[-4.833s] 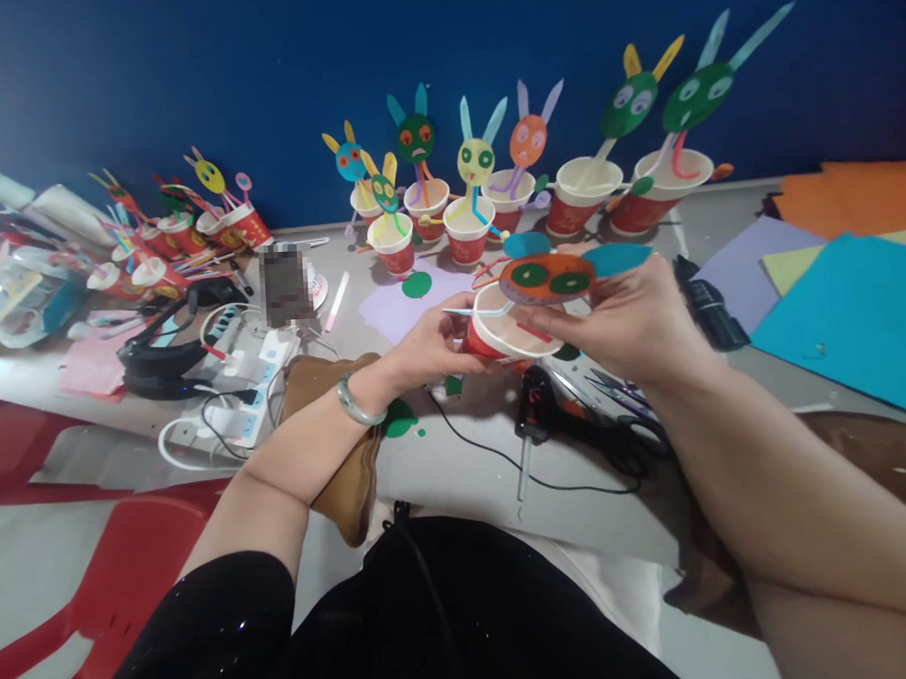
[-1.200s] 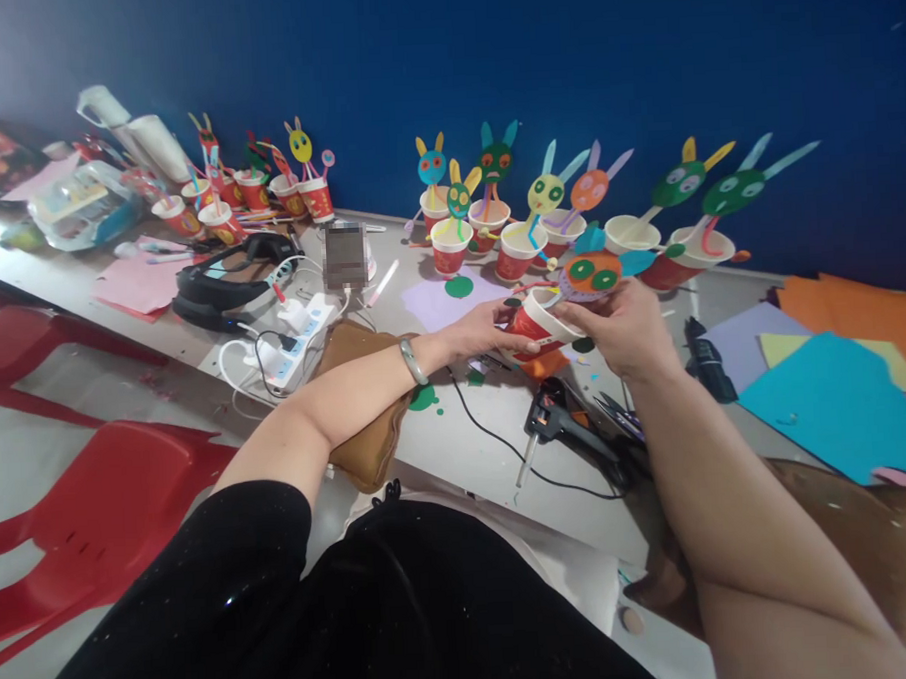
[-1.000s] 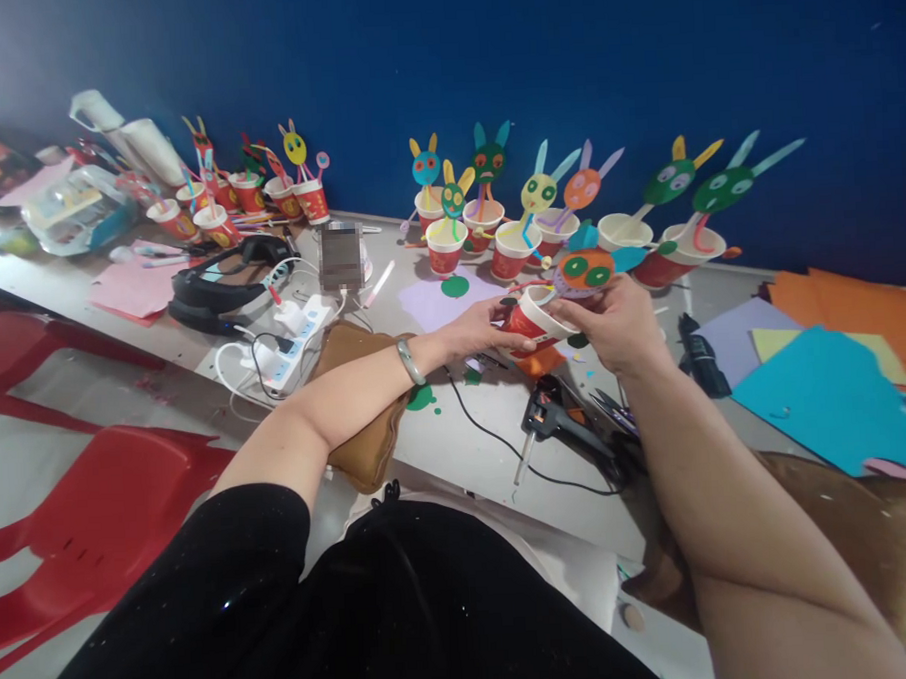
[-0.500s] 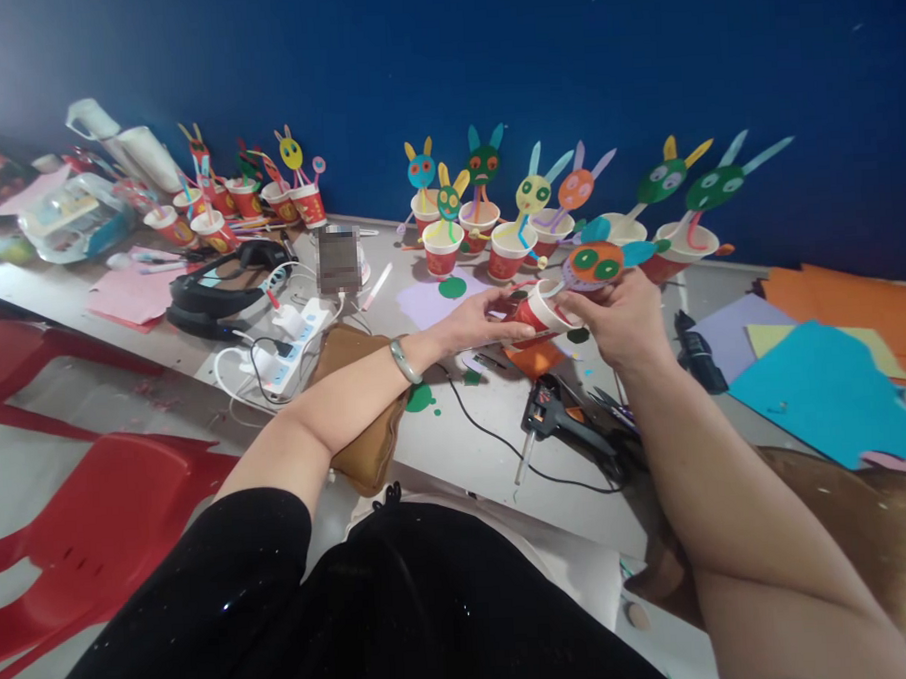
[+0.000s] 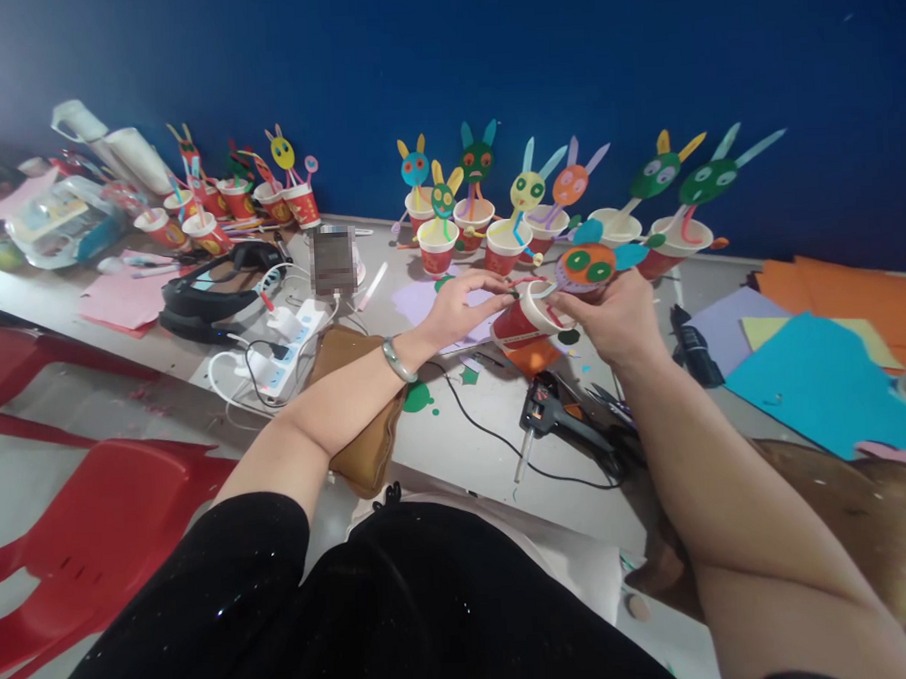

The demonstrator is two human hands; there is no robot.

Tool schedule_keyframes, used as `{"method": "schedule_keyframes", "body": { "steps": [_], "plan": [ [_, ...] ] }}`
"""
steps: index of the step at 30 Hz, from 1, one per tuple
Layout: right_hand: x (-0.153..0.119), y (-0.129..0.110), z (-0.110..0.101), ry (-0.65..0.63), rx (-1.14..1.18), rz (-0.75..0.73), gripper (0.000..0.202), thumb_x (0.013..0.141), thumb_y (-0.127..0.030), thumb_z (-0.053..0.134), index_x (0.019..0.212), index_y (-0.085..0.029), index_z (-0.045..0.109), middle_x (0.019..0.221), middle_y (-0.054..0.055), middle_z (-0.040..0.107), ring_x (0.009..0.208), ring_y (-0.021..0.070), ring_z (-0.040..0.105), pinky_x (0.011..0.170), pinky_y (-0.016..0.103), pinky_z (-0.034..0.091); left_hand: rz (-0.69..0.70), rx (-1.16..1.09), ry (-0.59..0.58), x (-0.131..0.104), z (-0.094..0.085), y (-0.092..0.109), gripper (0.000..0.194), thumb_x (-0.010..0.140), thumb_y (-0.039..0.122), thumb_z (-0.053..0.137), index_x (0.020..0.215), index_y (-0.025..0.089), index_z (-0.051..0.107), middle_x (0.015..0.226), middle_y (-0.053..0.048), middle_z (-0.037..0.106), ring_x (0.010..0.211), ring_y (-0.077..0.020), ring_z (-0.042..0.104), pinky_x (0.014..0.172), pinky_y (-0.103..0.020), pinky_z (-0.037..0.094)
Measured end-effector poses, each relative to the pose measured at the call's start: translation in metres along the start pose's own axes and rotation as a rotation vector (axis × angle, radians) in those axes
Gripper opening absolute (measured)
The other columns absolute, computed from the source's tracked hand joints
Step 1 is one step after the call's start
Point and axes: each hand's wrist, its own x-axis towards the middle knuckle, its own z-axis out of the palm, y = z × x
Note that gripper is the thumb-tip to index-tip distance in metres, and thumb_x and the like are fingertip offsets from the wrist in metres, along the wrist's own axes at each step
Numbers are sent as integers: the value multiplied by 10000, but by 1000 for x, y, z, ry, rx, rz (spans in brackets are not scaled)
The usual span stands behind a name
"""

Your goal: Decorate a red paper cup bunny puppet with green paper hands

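Note:
A red and white paper cup (image 5: 523, 318) is held tilted above the table, its rim toward the right. My right hand (image 5: 621, 312) is closed on the cup's rim, beside an orange paper face (image 5: 586, 266) with green eyes and blue ears. At the cup's upper left, my left hand (image 5: 467, 309) has thumb and fingertips pressed together on a small red and green piece, perhaps a strip fixed to the cup. The cup's inside is partly hidden. Below lies a black glue gun (image 5: 558, 420) with its glue stick pointing toward me.
Several cups with paper animal faces (image 5: 438, 245) line the blue wall. Coloured paper (image 5: 822, 383) lies on the right. A white power strip (image 5: 295, 346), a black headset (image 5: 203, 300) and a brown cushion (image 5: 358, 419) are on the left. Red chairs (image 5: 115, 514) stand beyond the table's edge.
My left hand has shifted from around the cup's side to its upper rim, fingertips now pinched on the small piece. More of the cup's red side shows. The right hand keeps its hold.

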Motion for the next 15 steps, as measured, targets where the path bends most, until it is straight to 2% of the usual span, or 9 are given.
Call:
{"method": "schedule_keyframes", "body": {
  "steps": [4, 9, 15],
  "plan": [
    [0, -2, 0, 2, -35, -43, 294, 724, -270, 928, 955, -236, 748, 1129, 116, 879, 1080, 346, 815, 1077, 530, 661, 113, 11, 20, 4, -1, -16, 178, 936, 384, 925, 901, 228, 848, 1202, -92, 853, 1191, -222, 765, 1183, -421, 523],
    [0, 2, 3, -5, -4, -65, 402, 676, -333, 948, 1007, -243, 739, 1116, 117, 885, 1072, 385, 833, 1034, 588, 685, 195, -6, 10, 9, -1, -33, 204, 934, 417, 931, 882, 235, 855, 1179, -90, 863, 1140, -231, 793, 1130, -443, 569],
    [0, 13, 5, -6, 47, -52, 554, 656, -374, 971, 1113, -238, 689, 1190, 177, 860, 1114, 409, 829, 1047, 645, 675, 126, -19, -4, 8, -3, -31, 175, 938, 367, 912, 849, 232, 846, 1206, -90, 869, 1155, -232, 794, 1145, -457, 569]
  ]
}}
